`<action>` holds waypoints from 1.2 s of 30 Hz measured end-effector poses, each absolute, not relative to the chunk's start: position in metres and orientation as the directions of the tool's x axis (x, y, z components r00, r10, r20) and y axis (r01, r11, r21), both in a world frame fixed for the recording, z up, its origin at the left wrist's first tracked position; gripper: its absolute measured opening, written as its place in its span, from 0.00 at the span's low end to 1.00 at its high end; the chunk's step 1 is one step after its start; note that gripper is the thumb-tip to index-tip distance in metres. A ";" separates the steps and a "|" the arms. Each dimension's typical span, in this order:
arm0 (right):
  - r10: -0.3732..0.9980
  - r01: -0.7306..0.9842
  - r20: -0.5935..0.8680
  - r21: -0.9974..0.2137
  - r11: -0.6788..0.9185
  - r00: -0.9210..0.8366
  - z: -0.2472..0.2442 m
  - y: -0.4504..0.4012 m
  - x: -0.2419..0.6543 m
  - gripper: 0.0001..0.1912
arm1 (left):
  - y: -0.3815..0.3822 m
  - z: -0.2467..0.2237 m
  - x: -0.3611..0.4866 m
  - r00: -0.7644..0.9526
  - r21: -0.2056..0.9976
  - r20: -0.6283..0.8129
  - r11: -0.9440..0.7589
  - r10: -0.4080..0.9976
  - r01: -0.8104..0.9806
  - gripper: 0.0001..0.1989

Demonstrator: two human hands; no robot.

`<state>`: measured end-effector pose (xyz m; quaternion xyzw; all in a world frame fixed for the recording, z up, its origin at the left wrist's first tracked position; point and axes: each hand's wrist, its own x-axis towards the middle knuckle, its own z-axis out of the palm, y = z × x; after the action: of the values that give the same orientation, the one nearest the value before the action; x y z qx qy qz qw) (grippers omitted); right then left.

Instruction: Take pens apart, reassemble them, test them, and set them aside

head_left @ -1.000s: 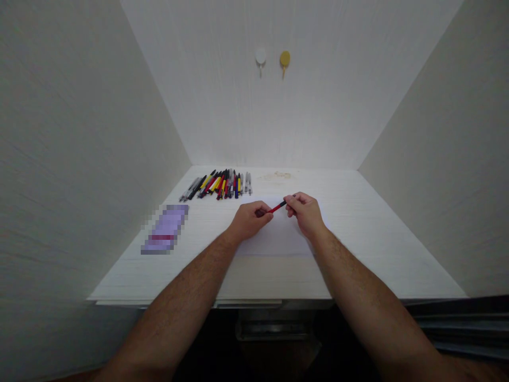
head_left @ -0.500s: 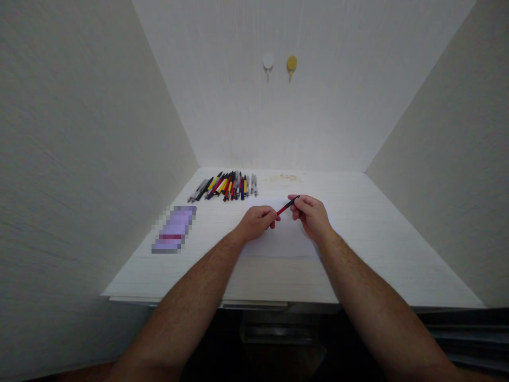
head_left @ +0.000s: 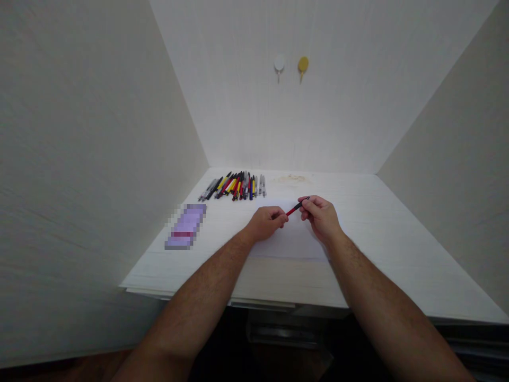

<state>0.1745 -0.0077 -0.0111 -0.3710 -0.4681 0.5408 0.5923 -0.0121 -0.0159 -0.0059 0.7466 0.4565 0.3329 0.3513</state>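
Note:
A red and black pen (head_left: 295,208) is held at a slant between my hands, above a white sheet of paper (head_left: 292,246). My left hand (head_left: 266,223) pinches the red lower end between thumb and fingers. Around the black upper end, the fingers of my right hand (head_left: 320,214) are closed. Further back on the left lies a row of pens (head_left: 234,185) in black, yellow, red, blue and clear plastic, some overlapping.
A blurred purple flat object (head_left: 186,225) lies at the left of the white desk (head_left: 382,244). White panels close in the left, back and right sides. A white hook (head_left: 279,64) and a yellow hook (head_left: 303,66) are fixed to the back panel.
The whole view has shifted, so everything appears a little further right. Both hands keep their hold on the pen, with hardly any change in their pose.

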 end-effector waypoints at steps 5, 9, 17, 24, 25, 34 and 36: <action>0.988 -0.318 0.143 -0.941 0.119 -0.053 -0.012 -0.008 0.175 0.12 | -0.017 -0.002 -0.012 0.442 0.862 0.102 -0.301 0.891 0.408 0.15; 0.990 -0.321 0.141 -0.939 0.123 -0.031 -0.012 -0.007 0.175 0.11 | -0.017 -0.003 -0.013 0.460 0.896 0.080 -0.266 0.884 0.356 0.16; 0.990 -0.335 0.137 -0.935 0.115 -0.042 -0.013 -0.007 0.176 0.10 | -0.014 -0.007 -0.014 0.454 0.916 0.044 -0.218 0.890 0.338 0.15; 0.988 -0.324 0.142 -0.939 0.116 -0.060 -0.013 -0.007 0.177 0.11 | -0.016 -0.005 -0.013 0.451 0.897 0.076 -0.259 0.889 0.359 0.15; 0.988 -0.319 0.145 -0.940 0.119 -0.058 -0.014 -0.007 0.178 0.11 | -0.016 -0.005 -0.013 0.445 0.889 0.090 -0.273 0.891 0.367 0.14; 0.987 -0.265 0.162 -0.952 0.153 -0.013 -0.012 -0.008 0.176 0.09 | -0.013 -0.013 -0.013 0.367 0.832 0.194 -0.350 0.910 0.429 0.12; 0.987 -0.256 0.161 -0.954 0.156 0.001 -0.011 -0.009 0.176 0.10 | -0.014 -0.012 -0.013 0.349 0.828 0.206 -0.353 0.914 0.437 0.12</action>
<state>0.1757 -0.0087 -0.0110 -0.3851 -0.4748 0.5233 0.5937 -0.0127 -0.0144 -0.0124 0.7457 0.4528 0.3469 0.3443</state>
